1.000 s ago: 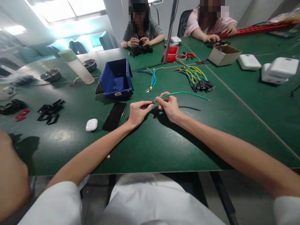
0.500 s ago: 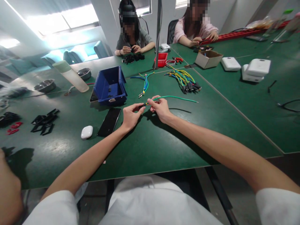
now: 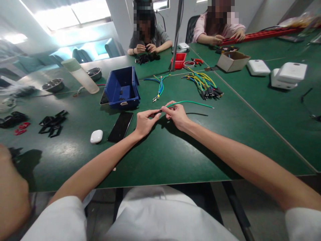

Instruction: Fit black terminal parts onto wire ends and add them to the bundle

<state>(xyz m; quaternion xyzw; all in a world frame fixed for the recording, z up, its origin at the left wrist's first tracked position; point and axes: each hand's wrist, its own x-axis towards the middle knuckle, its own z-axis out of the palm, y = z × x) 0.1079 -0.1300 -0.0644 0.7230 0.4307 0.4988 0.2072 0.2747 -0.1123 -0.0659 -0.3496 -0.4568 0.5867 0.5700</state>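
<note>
Between my two hands, just above the table, is a green wire [image 3: 194, 102] with a black sleeve [image 3: 157, 113] at its left end. My left hand [image 3: 146, 121] pinches the black sleeve between thumb and fingers. Close against it, my right hand [image 3: 177, 114] grips the green wire near the sleeve, and the wire's free end curves off to the right. The fingers partly cover the joint. Beyond my hands lie a few blue and green wires [image 3: 159, 87] with metal ends, and a pile of yellow, green and blue wires [image 3: 202, 82] with black ends.
A blue bin [image 3: 122, 104], a phone [image 3: 120, 127] and a white case [image 3: 96, 136] stand left of my hands. Black frames [image 3: 53, 123] lie farther left. A metal pole [image 3: 177, 36] rises behind, near a red bin [image 3: 179, 61]. Two people sit across the table [image 3: 160, 160].
The view has shifted, so most things appear slightly farther right. My right hand has slid closer to my left, covering the yellow end by the black sleeve.
</note>
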